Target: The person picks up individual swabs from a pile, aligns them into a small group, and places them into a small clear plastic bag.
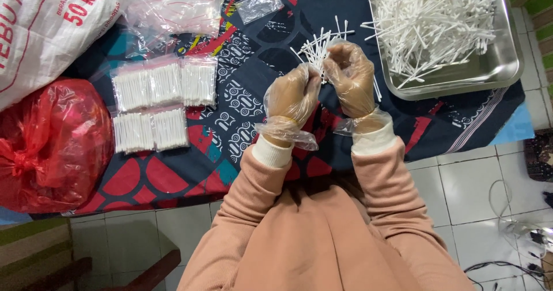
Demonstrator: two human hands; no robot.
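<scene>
- Two hands in clear plastic gloves, the left hand (pixel 292 98) and right hand (pixel 351 78), were raised together, gripping a bunch of white cotton swabs (pixel 315 48).
- A metal tray (pixel 489 72) heaped with loose swabs sat at upper right.
- Five filled swab packets (pixel 158 104) lay in two rows on a patterned cloth (pixel 242 129).
- A red plastic bag (pixel 49 144) sat at left.

A floor of pale square ceramic tiles (pixel 461 187) with grey grout is seen under even, soft light. Part of it is covered by a dark patterned cloth with red and white motifs (pixel 253 83). Black cables (pixel 501 268) are trailed at the lower right, and dark wooden furniture (pixel 150 274) is glimpsed at the lower left.
</scene>
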